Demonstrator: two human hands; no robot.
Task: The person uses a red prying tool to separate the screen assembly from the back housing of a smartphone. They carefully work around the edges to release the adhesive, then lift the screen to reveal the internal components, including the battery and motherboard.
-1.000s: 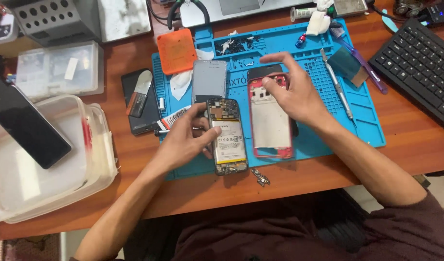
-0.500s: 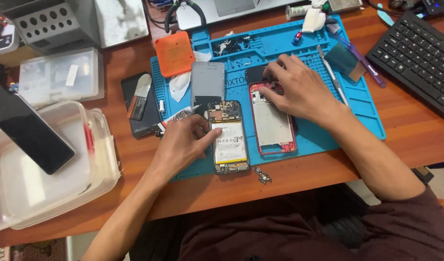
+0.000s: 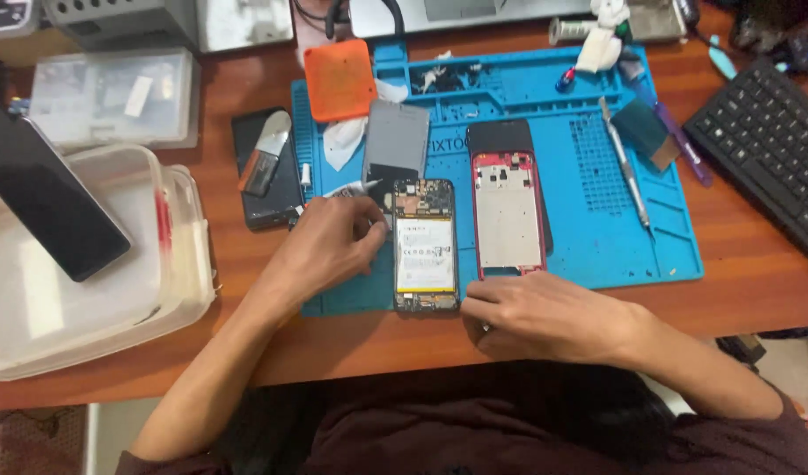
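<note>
An opened phone (image 3: 426, 251) with its battery and circuit board exposed lies on the blue work mat (image 3: 597, 255). My left hand (image 3: 329, 251) curls against the phone's left edge and grips it there. To the right lies a red phone frame (image 3: 508, 215) on top of a black screen (image 3: 500, 136). My right hand (image 3: 544, 317) rests on the mat's front edge just below the red frame. Its fingertips are pinched down on a small metal part (image 3: 486, 330) that is mostly hidden.
A grey back cover (image 3: 397, 136) and an orange pad (image 3: 338, 79) lie at the mat's back left. A black phone (image 3: 265, 167) lies left of the mat, and a metal pry tool (image 3: 625, 171) on its right. A clear plastic tub (image 3: 171, 290) stands far left, a keyboard (image 3: 769, 149) far right.
My right hand has left the red frame and come down to the mat's front edge, onto the small metal part. The left hand stays at the opened phone.
</note>
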